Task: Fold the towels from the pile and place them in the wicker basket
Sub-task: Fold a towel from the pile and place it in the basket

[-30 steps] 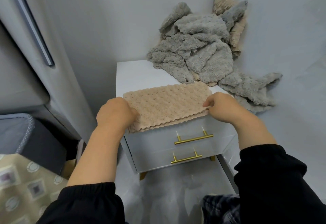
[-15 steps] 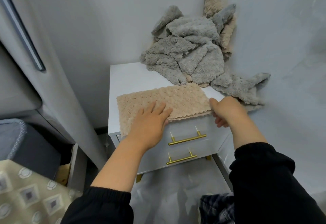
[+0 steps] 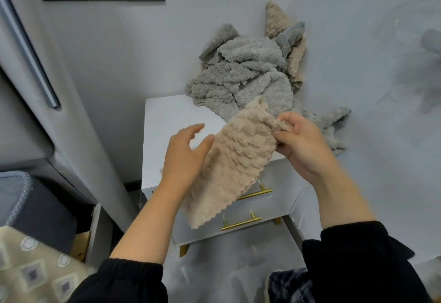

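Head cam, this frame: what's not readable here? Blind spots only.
Wicker basket: nowhere in the head view, outside the frame.
Left hand: fingers motion-blurred; contact with the beige towel unclear.
Beige towel: fold layers hidden behind its own front face; right hand covers the pinched corner.
Pile: towel count unreadable, they overlap; near part hidden by the beige towel.

right hand [image 3: 301, 146] pinches beige towel [image 3: 235, 159] by its upper corner | towel hangs tilted between hands | left hand [image 3: 185, 157] fingers spread, touching its left edge | grey towel pile [image 3: 241, 75] beyond hands on white nightstand [image 3: 164, 121]
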A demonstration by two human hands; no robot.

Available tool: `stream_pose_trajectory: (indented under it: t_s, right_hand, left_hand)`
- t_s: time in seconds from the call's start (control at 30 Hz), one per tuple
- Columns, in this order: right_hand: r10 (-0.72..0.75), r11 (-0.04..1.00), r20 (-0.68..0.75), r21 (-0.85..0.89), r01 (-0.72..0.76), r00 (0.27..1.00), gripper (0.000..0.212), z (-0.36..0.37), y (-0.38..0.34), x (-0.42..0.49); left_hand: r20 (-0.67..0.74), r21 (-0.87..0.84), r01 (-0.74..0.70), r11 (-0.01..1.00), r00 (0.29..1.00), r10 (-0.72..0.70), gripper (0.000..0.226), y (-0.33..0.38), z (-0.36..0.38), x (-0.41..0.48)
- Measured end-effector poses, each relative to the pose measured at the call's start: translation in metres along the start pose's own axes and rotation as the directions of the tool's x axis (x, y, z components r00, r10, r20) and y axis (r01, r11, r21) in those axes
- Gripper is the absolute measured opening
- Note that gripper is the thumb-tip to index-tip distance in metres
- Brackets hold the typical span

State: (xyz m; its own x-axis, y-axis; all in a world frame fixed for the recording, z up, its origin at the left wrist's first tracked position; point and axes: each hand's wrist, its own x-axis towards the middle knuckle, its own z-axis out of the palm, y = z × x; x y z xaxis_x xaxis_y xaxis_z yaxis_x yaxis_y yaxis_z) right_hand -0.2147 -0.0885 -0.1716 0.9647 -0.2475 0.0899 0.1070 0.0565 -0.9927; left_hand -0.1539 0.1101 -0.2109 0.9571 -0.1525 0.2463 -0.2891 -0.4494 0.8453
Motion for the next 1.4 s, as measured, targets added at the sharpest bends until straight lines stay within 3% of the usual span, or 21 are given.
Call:
stream_pose_trajectory:
  t_s: [0.1, 0.2, 0.27, 0.37, 0.43, 0.5, 0.57, 0.7, 0.83, 0.9, 1.07, 1.23, 1.4]
  right_hand:
    - [-0.044, 0.999, 0.220, 0.041, 0.036, 0.975, 0.025, -0.003, -0.010, -0.009]
    - [-0.027, 1.000, 0.344, 0.002, 0.029, 0.939, 0.033, -0.005, -0.013, -0.010]
    - [-0.003, 0.998, 0.356, -0.060, 0.026, 0.934, 0.043, -0.006, -0.012, -0.007]
    - [0.035, 0.982, 0.304, -0.186, 0.023, 0.952, 0.050, -0.004, -0.008, -0.004]
    - [0.069, 0.974, 0.230, -0.227, -0.016, 0.971, 0.040, -0.002, -0.005, -0.003]
    - [0.093, 0.971, 0.163, -0.233, -0.054, 0.982, 0.033, -0.001, -0.003, -0.002]
    - [0.107, 0.972, 0.107, -0.219, -0.082, 0.988, 0.028, -0.002, -0.001, 0.000]
    - [0.146, 0.962, 0.047, -0.240, -0.131, 0.988, 0.015, -0.002, 0.007, 0.004]
    - [0.180, 0.952, -0.045, -0.244, -0.185, 0.983, 0.016, -0.001, 0.011, 0.006]
    - [0.162, 0.955, -0.045, -0.245, -0.168, 0.986, 0.018, -0.001, 0.012, 0.007]
    - [0.085, 0.866, -0.052, -0.490, -0.099, 0.995, 0.017, 0.005, 0.017, 0.006]
    - [0.204, 0.931, -0.010, -0.307, -0.197, 0.979, 0.020, 0.020, 0.029, 0.012]
    - [0.095, 0.934, -0.057, -0.340, -0.109, 0.994, 0.019, 0.031, 0.037, 0.032]
  left_hand:
    - [0.251, -0.229, 0.076, 0.970, 0.968, -0.016, 0.085, -0.002, -0.009, 0.005]
    - [0.459, -0.401, 0.168, 0.900, 0.888, 0.039, 0.116, -0.005, -0.012, 0.004]
    - [0.540, -0.489, 0.253, 0.835, 0.839, 0.062, 0.119, -0.006, -0.009, 0.003]
    - [0.583, -0.550, 0.360, 0.753, 0.811, 0.038, 0.089, -0.005, -0.003, 0.001]
    - [0.558, -0.570, 0.410, 0.712, 0.829, -0.031, 0.053, -0.002, 0.000, 0.000]
    - [0.505, -0.536, 0.402, 0.742, 0.857, -0.100, 0.025, 0.000, 0.001, -0.001]
    - [0.423, -0.486, 0.362, 0.796, 0.894, -0.148, 0.013, 0.001, 0.002, 0.000]
    - [0.312, -0.472, 0.325, 0.819, 0.931, -0.189, 0.012, 0.005, 0.001, 0.001]
    - [0.299, -0.415, 0.308, 0.856, 0.935, -0.191, 0.015, 0.006, -0.010, 0.005]
    - [0.302, -0.321, 0.287, 0.903, 0.934, -0.190, 0.017, 0.002, -0.018, 0.009]
    - [0.210, 0.023, 0.204, 0.979, 0.956, -0.204, 0.010, -0.006, -0.024, 0.009]
    - [0.103, -0.088, 0.271, 0.958, 0.960, -0.262, 0.009, -0.012, -0.023, 0.009]
    - [-0.107, -0.037, 0.118, 0.992, 0.987, -0.121, 0.016, -0.013, -0.020, 0.017]
